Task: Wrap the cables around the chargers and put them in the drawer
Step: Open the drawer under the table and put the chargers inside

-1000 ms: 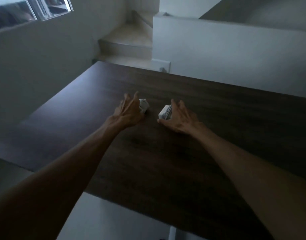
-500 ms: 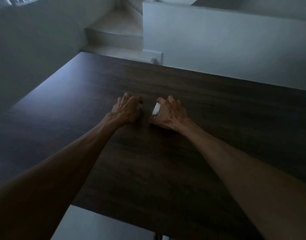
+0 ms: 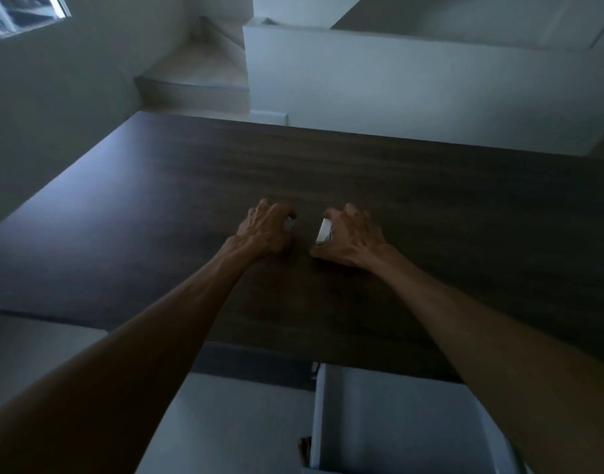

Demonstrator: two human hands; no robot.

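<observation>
On dark woodgrain table (image 3: 430, 206), left hand (image 3: 264, 230), right hand (image 3: 353, 239) grip white boxy chargers (image 3: 324, 230).

Dim, bluish light fills the room. A dark wood-grain tabletop (image 3: 430, 206) spans the view. Beyond it a pale half wall (image 3: 413, 80) stands beside beige stairs (image 3: 194, 87). A bright window (image 3: 20, 12) shows top left.

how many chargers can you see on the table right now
2. One charger is mostly covered by the left hand; the other charger shows at the thumb side of the right hand. Both are on the dark table. Nothing else shows.
</observation>
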